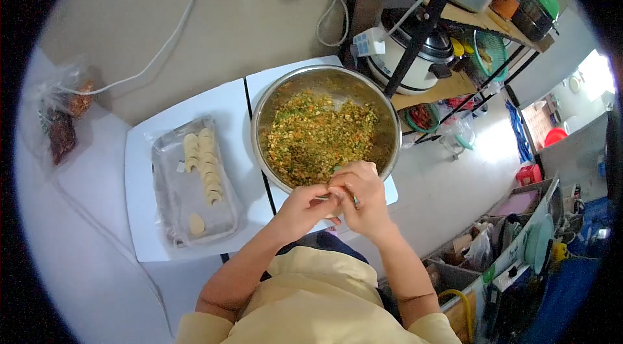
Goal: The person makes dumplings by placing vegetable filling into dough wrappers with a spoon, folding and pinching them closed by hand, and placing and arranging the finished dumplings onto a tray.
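Note:
My left hand (305, 210) and my right hand (361, 195) meet at the near rim of a large metal bowl (258, 143). Their fingers are pinched together around something small and mostly hidden, perhaps a pale wrapper. Chopped yellow, green and orange filling (318, 133) covers the bottom of the bowl. To the left, a plastic-lined tray (178, 198) holds two rows of folded pale dumplings (207, 159), and a single pale piece (196, 224) lies near its front end.
A black metal shelf (418, 39) stands behind the bowl at the right, with a rice cooker (409, 75) and baskets. Plastic bags (61, 117) hang at the far left. A white cable (172, 39) runs along the wall. Crates and containers stand at the lower right.

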`<state>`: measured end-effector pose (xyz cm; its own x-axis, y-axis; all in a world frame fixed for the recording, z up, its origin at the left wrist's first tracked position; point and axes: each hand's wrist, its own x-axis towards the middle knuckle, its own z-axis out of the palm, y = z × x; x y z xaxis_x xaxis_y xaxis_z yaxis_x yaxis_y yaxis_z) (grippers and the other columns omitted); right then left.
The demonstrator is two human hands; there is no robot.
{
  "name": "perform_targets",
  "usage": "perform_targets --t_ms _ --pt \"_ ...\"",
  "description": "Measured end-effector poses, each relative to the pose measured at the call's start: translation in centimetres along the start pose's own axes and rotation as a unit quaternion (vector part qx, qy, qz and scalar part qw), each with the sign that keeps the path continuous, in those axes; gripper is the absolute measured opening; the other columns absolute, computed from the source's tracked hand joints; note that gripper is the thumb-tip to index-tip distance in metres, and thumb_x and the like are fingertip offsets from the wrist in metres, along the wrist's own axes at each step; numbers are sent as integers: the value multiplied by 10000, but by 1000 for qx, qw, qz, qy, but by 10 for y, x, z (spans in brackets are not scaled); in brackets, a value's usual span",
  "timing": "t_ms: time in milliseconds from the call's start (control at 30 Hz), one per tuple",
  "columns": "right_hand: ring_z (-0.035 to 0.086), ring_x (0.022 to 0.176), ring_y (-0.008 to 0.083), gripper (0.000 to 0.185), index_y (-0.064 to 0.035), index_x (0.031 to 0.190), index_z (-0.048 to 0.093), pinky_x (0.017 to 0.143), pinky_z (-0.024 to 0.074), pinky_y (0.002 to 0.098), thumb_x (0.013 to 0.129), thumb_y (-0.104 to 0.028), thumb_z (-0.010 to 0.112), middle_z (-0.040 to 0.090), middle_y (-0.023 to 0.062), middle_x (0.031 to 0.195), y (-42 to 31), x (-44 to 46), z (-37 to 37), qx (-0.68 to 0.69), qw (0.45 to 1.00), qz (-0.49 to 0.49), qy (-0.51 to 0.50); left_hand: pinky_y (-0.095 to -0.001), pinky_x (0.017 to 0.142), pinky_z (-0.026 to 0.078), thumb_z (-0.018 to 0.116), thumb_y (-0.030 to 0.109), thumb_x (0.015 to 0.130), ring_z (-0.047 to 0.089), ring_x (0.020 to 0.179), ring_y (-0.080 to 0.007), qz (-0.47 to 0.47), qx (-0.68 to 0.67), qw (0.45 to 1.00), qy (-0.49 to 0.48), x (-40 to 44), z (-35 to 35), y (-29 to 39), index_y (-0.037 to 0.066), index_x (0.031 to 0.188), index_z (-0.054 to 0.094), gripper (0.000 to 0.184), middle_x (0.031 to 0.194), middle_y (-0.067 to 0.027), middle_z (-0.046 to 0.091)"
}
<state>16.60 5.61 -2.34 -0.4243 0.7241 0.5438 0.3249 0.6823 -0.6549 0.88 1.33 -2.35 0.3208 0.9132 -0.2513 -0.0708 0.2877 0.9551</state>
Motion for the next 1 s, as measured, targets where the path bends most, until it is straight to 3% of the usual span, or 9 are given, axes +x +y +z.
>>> perform_targets --t_ms 233,300,333,467,533,633,767,833,1000 --pt "590 875 264 272 -24 1024 660 791 432 361 871 -216 544 637 126 969 -10 -2 7 47 997 46 30 -260 826 472 555 111 907 589 914 -101 13 -39 998 37 -7 -6 1 -21 1131 571 260 997 -54 631" --pt "587 921 205 371 -10 1105 638 815 443 324 928 -295 480 633 127 1048 -13 -10 11 309 918 239 65 -267 845 464 564 108 902 592 922 -107 36 -146 987 61 -9 -3 1 -20 1166 549 293 1005 -53 631" --pt "585 991 216 388 44 1080 628 903 431 330 932 -283 481 624 164 1106 -15 -10 12 362 894 257 63 -267 843 466 570 108 899 595 927 -114 39 -149 987 56 -10 -2 3 -15 1185 535 313 1018 -55 628" --pt "590 977 217 308 36 1048 644 871 445 322 913 -207 509 628 167 1097 -28 -10 22 371 886 272 65 -283 859 479 610 77 860 592 945 -127 47 -165 984 47 -16 -2 -1 -8 1159 551 316 1037 -54 621" --pt "597 928 209 221 21 1015 662 835 447 304 869 -126 587 667 129 999 -28 -10 28 304 926 208 89 -280 853 480 619 62 851 592 942 -124 27 -160 985 49 -21 -1 3 -8 1155 553 319 1034 -51 621" --pt "605 918 232 238 26 1005 665 835 452 319 885 -146 555 675 132 986 -31 -8 34 198 965 160 67 -271 836 486 635 36 832 596 929 -121 25 -141 988 57 -28 -6 0 -12 1141 557 323 1027 -49 623" --pt "611 928 244 272 31 1020 661 845 452 334 903 -168 517 668 142 1023 -39 -5 43 288 933 216 13 -263 807 501 648 24 817 611 898 -126 51 -154 983 84 -39 -15 0 -22 1114 558 314 1015 -56 627" --pt "610 961 251 305 41 1035 652 863 443 341 917 -188 487 662 149 1045 -46 -2 50 348 907 227 75 -267 807 508 647 28 819 615 894 -129 50 -165 979 105 -44 -20 -2 -27 1108 554 309 1007 -64 628" --pt "625 949 265 213 35 928 681 895 431 359 857 -109 540 672 154 1016 -61 4 66 195 969 142 52 -261 810 518 624 41 848 611 927 -130 66 -194 975 85 -59 -35 -4 -36 1139 542 312 1022 -76 620"
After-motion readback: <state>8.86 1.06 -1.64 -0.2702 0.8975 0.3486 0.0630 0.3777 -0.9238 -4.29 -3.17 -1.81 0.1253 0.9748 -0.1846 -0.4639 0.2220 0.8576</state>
